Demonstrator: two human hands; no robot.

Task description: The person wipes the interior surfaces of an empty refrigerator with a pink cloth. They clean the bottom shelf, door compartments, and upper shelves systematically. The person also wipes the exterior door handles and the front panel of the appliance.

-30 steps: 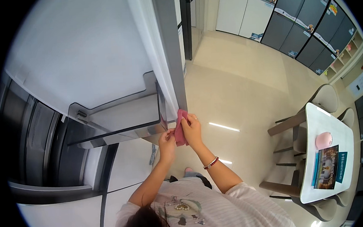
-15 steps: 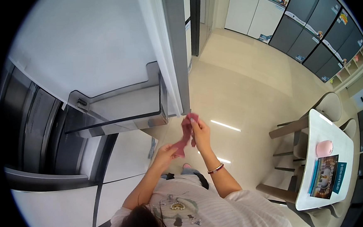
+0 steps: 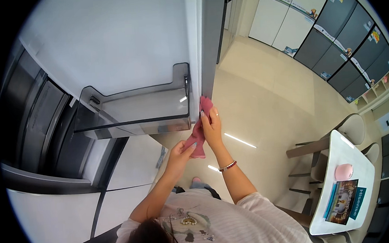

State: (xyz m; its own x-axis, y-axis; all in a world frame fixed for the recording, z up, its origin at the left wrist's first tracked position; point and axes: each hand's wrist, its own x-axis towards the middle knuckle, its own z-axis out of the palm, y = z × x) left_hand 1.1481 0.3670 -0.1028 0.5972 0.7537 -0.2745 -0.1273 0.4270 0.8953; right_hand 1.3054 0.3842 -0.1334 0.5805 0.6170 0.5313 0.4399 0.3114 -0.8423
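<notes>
A dusky-pink cloth (image 3: 198, 133) stretches slantwise between my two hands. My left hand (image 3: 178, 158) pinches its lower end, fingers closed on it. Higher up, my right hand (image 3: 212, 128) grips the upper part, and the tip of the cloth lies against the edge of the open refrigerator door (image 3: 207, 54); whether it presses on the door I cannot tell. A clear door bin (image 3: 144, 107) with a dark rim is fixed on the door's inner side, just left of my right hand.
Left of me is the dark refrigerator interior (image 3: 48, 126), with white lower panels (image 3: 130, 163) below it. At right stands a white table (image 3: 325, 216) with chairs (image 3: 352, 127), a pink rounded object (image 3: 343, 172) and printed leaflets (image 3: 342, 201). Grey refrigerators (image 3: 332, 42) line the far wall.
Both hands have moved up with the cloth, the right one more, bringing the cloth's top to the door edge. The cloth is now drawn out longer. My view has shifted slightly.
</notes>
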